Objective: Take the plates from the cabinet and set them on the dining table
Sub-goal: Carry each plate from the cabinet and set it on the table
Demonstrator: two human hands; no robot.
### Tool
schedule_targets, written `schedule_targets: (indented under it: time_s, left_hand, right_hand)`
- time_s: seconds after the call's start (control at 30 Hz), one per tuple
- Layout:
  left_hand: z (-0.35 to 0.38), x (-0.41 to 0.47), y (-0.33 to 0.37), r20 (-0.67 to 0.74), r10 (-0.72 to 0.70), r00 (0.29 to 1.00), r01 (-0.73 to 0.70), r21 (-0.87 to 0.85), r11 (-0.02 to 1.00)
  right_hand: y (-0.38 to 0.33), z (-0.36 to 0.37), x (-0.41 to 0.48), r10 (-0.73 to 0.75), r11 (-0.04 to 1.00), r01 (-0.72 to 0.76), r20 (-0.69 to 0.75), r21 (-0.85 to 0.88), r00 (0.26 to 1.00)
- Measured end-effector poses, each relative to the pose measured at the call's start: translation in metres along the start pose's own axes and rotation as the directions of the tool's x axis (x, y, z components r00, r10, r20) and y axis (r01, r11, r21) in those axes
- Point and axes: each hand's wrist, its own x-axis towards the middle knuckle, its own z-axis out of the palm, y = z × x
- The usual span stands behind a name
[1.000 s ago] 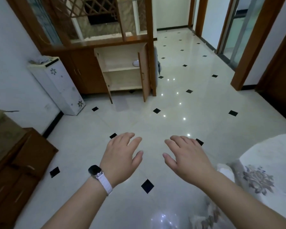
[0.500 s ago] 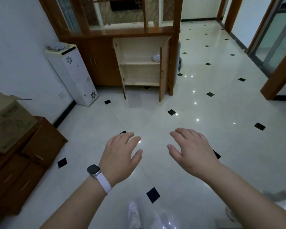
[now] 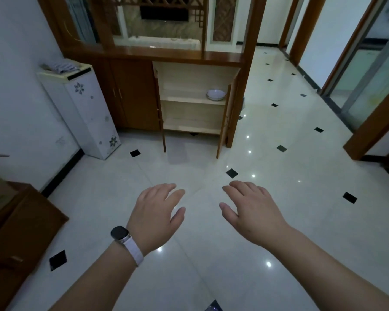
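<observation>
the left hand (image 3: 154,217) and the right hand (image 3: 255,213) are held out over the tiled floor (image 3: 301,221), palms down, fingers loosely spread and nothing gripped, well apart from the open wooden cabinet (image 3: 194,102) ahead. a small stack of pale plates (image 3: 215,94) is seen on the upper shelf at its right side, just beside the open right door (image 3: 224,124). no plate is in hand and the dining table is not in view, so the fetching and setting down are judged as yet to be done for this stack.
</observation>
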Motion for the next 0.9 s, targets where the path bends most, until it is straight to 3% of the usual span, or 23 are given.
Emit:
schedule_targets:
  time_s: [0.53, 0.9]
  left_hand:
    - [0.032, 0.133, -0.126, 0.058, -0.037, 0.998, 0.038, -0.011, 0.999]
    - [0.073, 0.297, -0.204, 0.135, -0.033, 0.990, 0.027, 0.049, 0.998]
  right_hand:
    - [-0.019, 0.039, 0.177, 0.048, 0.999, -0.047, 0.103, -0.003, 0.994]
    - [0.015, 0.084, 0.367, 0.035, 0.994, -0.054, 0.188, 0.095, 0.981]
